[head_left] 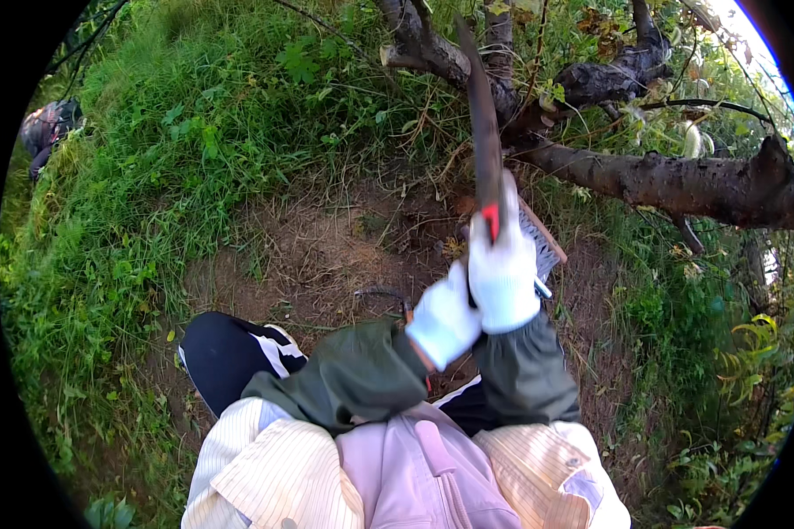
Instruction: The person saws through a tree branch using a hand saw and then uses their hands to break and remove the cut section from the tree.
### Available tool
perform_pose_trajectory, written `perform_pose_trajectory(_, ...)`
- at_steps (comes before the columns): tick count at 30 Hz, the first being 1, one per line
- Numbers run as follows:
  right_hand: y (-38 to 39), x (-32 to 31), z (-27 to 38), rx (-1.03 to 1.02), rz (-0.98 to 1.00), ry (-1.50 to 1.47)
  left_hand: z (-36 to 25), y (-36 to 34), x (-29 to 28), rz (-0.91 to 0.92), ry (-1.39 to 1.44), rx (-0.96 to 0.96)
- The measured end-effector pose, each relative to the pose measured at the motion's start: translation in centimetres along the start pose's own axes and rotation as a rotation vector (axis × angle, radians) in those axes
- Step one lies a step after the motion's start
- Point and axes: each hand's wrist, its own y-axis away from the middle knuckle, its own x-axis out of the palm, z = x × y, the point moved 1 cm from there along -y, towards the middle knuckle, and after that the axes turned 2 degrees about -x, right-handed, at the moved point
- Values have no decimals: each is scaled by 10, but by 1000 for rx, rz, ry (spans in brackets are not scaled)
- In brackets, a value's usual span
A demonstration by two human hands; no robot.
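My right hand (503, 269), in a white knit glove, is wrapped round the handle of a pruning saw (483, 132). Its long, slightly curved dark blade points up and away toward the tree, blurred by motion, with a red part showing at the grip. Close against the right wrist is my left hand (445, 316), also gloved, its fingers closed; what they hold, if anything, is hidden. Just beyond the right hand lies a brush (543, 236) with grey bristles and a wooden edge, partly covered. A thin curved dark tool (381, 292) with an orange part rests on the soil near the left hand.
A thick tree limb (670, 181) runs out to the right, joining other branches (432, 53) at the top. Bare soil (326, 256) with dry stalks lies before me, ringed by tall grass (203, 132). My bent knee (229, 357) is at the left. A dark bundle (51, 128) sits far left.
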Motion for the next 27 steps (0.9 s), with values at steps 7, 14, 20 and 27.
perform_pose_trajectory(7, -109, 13, 8, 170, 62, 39, -32, -99, -27, -150, -93, 41)
perform_pose_trajectory(14, 8, -5, 6, 65, 50, -20, 1, 7, 1, 21, -1, -41)
perform_pose_trajectory(20, -119, 26, 11, 71, 39, 63, -28, -107, -32, -196, -137, 57)
perform_pose_trajectory(27, 17, -16, 8, 5, 90, -57, -8, 37, 3, 35, -45, -120)
